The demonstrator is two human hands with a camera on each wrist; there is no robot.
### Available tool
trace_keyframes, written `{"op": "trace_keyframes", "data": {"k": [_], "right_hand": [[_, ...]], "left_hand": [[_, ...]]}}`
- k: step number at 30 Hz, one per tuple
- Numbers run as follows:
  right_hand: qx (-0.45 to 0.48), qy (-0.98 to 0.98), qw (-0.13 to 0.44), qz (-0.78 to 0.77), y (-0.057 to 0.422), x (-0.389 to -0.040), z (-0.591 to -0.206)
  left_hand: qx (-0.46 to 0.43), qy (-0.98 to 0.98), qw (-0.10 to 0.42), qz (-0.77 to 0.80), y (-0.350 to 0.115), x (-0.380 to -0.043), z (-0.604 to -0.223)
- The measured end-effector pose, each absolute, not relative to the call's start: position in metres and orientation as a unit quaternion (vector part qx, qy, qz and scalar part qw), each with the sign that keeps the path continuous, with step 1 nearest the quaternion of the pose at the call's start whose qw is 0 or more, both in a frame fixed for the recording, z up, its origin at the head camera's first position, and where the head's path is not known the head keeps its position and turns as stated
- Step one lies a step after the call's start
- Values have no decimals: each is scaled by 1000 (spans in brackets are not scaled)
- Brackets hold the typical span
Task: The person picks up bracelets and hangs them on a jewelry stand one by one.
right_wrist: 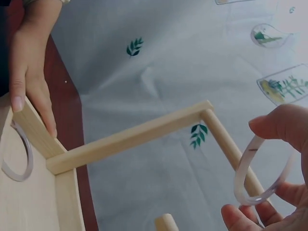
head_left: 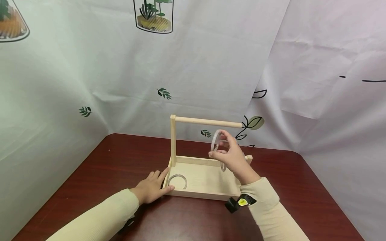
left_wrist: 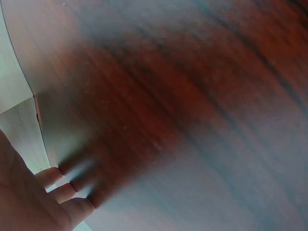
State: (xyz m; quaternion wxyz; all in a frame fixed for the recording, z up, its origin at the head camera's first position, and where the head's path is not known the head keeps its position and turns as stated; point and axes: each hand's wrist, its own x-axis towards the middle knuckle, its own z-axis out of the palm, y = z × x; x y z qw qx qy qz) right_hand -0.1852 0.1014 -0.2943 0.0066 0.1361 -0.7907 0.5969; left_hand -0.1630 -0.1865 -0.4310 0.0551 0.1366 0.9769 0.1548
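My right hand (head_left: 230, 154) pinches a clear, pale bangle (head_left: 215, 140) between thumb and fingers, above the right part of a light wooden tray (head_left: 205, 194). Below those fingers shows the curve of another clear ring (head_left: 223, 167). In the right wrist view the held bangle (right_wrist: 240, 185) overlaps the round bar (right_wrist: 226, 139) of the tray's stand. A second bangle (head_left: 178, 177) lies flat in the tray's front left corner. My left hand (head_left: 150, 187) rests with extended fingers against the tray's left end, its thumb at the front corner.
A square post (head_left: 173, 140) rises at the tray's left and carries the round bar across the top. The bar's right end looks free, and a wooden post end (head_left: 249, 157) shows lower behind my right hand. A dark red table (head_left: 120, 160) meets printed cloth (head_left: 196, 67) behind.
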Motion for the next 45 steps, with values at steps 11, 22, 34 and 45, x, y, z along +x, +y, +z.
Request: {"op": "trace_keyframes", "data": {"k": [11, 22, 34, 45], "right_hand": [[86, -788, 26, 609, 122, -187, -289], [64, -802, 41, 593, 137, -193, -287], [40, -796, 46, 602, 150, -201, -280], [37, -800, 34, 598, 155, -211, -274]], "left_hand": [[135, 976, 55, 160, -186, -162, -430], [130, 977, 56, 162, -185, -161, -428], [136, 976, 50, 163, -186, -163, -431], [139, 975, 48, 167, -187, -163, -431]]}}
